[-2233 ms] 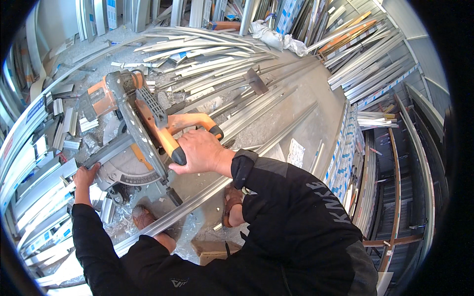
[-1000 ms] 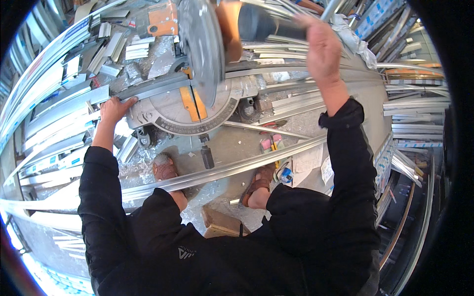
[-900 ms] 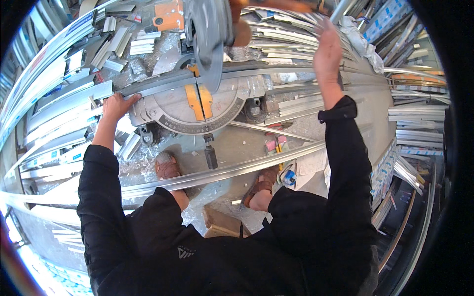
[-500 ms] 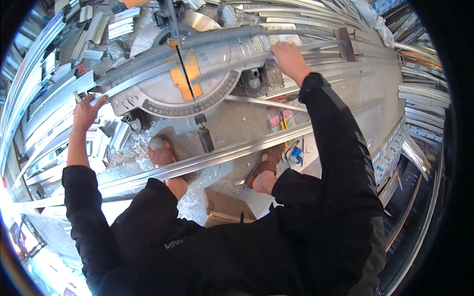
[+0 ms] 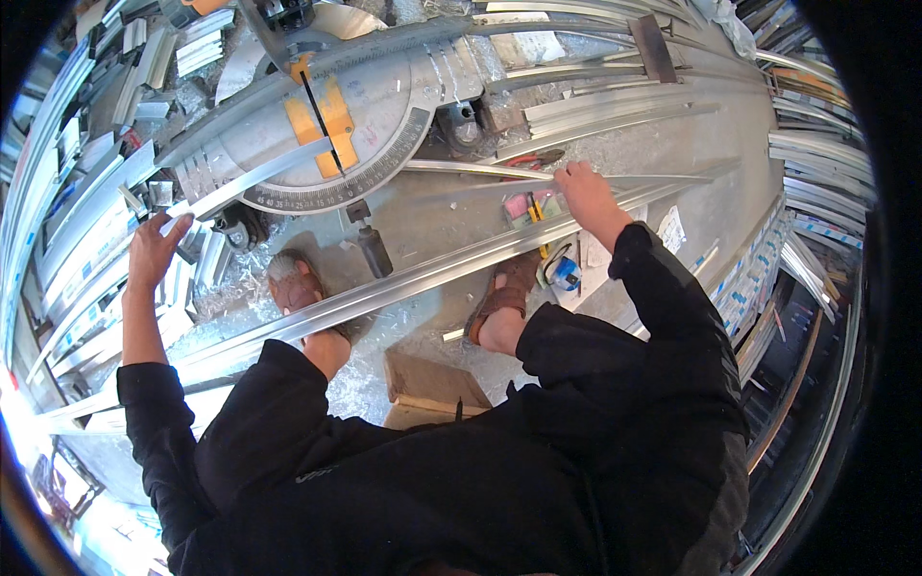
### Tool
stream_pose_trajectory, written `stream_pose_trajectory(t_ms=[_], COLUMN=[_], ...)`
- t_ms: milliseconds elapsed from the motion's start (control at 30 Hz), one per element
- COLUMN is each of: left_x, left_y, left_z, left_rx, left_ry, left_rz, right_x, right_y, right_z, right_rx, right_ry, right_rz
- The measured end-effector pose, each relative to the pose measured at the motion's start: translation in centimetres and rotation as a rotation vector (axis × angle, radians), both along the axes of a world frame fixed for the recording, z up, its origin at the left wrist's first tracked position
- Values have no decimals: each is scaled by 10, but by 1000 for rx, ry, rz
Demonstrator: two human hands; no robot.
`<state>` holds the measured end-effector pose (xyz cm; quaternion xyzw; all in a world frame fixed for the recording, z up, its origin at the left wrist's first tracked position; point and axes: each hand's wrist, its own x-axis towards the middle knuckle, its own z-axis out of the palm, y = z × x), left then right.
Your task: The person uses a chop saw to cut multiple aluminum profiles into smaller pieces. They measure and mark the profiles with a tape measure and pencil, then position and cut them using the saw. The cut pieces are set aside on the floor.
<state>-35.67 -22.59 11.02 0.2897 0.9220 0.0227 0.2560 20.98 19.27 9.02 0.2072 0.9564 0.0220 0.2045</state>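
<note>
My left hand (image 5: 157, 248) is closed on the left end of a short aluminium strip (image 5: 252, 180). That strip's other end lies on the mitre saw's table, at the slotted yellow insert (image 5: 323, 125). My right hand (image 5: 588, 197) pinches a longer, thin aluminium strip (image 5: 663, 180), partly blurred, off the near right side of the saw. The grey mitre saw base (image 5: 394, 144) has a curved angle scale on its near edge, with a black handle (image 5: 375, 252) sticking out towards me. Across my legs, below both hands, runs a long aluminium profile (image 5: 403, 283).
Aluminium offcuts (image 5: 96, 230) pile up at the left, and stacked profiles (image 5: 826, 163) line the right. A blue tape measure (image 5: 567, 276) lies by my right foot. An open cardboard box (image 5: 427, 384) sits between my legs. A dark metal block (image 5: 653, 48) stands far right.
My right hand has come towards me, carrying the longer strip off the saw table. My left hand has shifted slightly down and left with the short strip. The view has shifted too.
</note>
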Motion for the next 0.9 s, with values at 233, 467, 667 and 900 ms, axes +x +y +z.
stream_pose_trajectory(t_ms=[233,467,667,900], left_x=[22,101,125,15], left_y=[18,51,60,8], left_z=[2,10,15,35], left_rx=[1,78,93,-89], left_ry=[-67,-300,-404,-181], left_rz=[-47,-314,-401,-129], right_x=[-31,-118,-130,-51], right_y=[13,-63,-74,72], right_z=[-23,36,11,65], right_rx=[-83,-301,-401,416], right_ry=[129,550,477,107], right_rz=[-77,160,333,-252])
